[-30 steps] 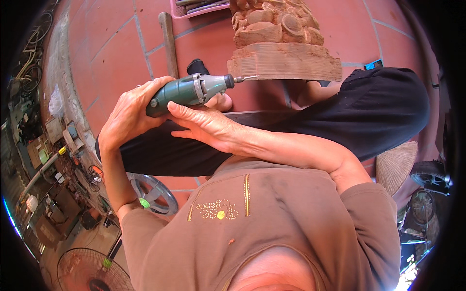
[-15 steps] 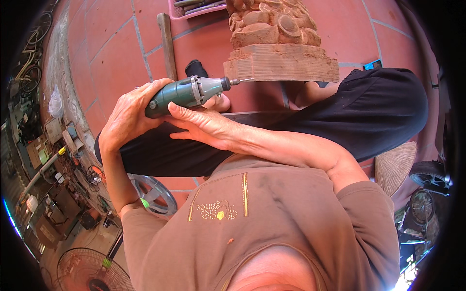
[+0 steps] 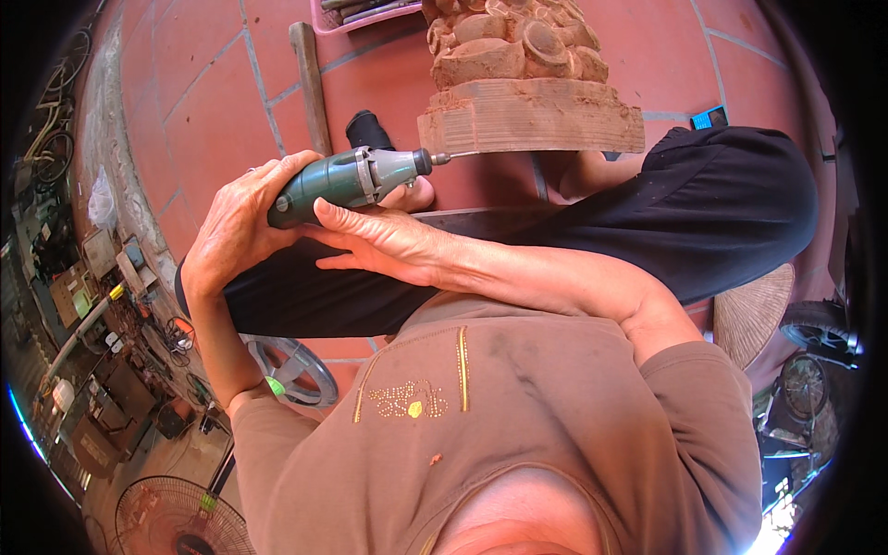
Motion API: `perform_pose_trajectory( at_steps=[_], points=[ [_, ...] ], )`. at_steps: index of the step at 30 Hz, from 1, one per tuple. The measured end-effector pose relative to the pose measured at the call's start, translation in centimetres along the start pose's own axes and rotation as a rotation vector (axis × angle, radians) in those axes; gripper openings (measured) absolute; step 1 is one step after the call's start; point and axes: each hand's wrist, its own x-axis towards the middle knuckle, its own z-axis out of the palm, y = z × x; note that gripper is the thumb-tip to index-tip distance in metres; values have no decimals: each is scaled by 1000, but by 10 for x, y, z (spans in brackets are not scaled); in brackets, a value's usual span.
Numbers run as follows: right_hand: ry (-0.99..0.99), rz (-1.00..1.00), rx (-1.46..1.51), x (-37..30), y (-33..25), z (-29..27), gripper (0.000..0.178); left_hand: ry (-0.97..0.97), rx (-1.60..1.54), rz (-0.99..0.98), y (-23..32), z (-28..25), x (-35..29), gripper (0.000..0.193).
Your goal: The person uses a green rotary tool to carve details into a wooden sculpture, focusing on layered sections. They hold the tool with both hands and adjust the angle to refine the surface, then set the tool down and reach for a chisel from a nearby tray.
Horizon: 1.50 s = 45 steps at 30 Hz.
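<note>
My left hand [image 3: 231, 217] wraps round the rear of a dark green rotary grinder [image 3: 326, 185] with a grey nose. Its thin metal bit [image 3: 460, 154] points right, overlapping in view the lower edge of a carved wooden sculpture [image 3: 527, 116]. Whether bit and wood touch I cannot tell. My right hand [image 3: 393, 245] lies against the underside of the tool, thumb raised along the body and fingers stretched out to the left, their tips partly hidden. The sculpture stands on the tiles beyond my crossed legs, with rounded carved forms above a flat base and reddish dust on it.
A wooden club-like stick [image 3: 311, 88] lies on the red tiles, near a black cylindrical object [image 3: 370, 129]. Beyond is a pink basket [image 3: 324, 20] of tools. A small blue box [image 3: 710, 117] sits right of the sculpture. A fan [image 3: 176, 518] stands lower left.
Both hands and the grinder appear slightly further left in the picture, as does the sculpture, so the view has shifted a little. My grip looks the same.
</note>
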Motion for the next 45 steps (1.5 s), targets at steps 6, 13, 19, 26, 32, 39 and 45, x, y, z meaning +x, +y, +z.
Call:
perform_pose_trajectory(
  at_steps=[6, 13, 19, 26, 32, 39, 45],
  points=[
    [-4, -2, 27, 1, -1, 1, 84, 5, -4, 8, -1, 0, 0, 69],
    [-11, 1, 30, 2, -3, 0, 81, 40, 3, 37, -3, 1, 0, 71],
    [-6, -3, 32, 5, -4, -2, 83, 29, 0, 0, -2, 0, 1, 71],
    [-12, -9, 25, 7, -5, -2, 87, 35, -2, -17, -1, 0, 2, 71],
    [-65, -2, -11, 10, -8, -5, 98, 48, 1, -16, -1, 0, 2, 70],
    [-65, -15, -17, 10, -11, -5, 98, 48, -8, -26, 0, -2, 5, 69],
    [20, -29, 27, 10, -16, -1, 82, 53, -15, -39, 1, -3, 7, 69]
  ],
)
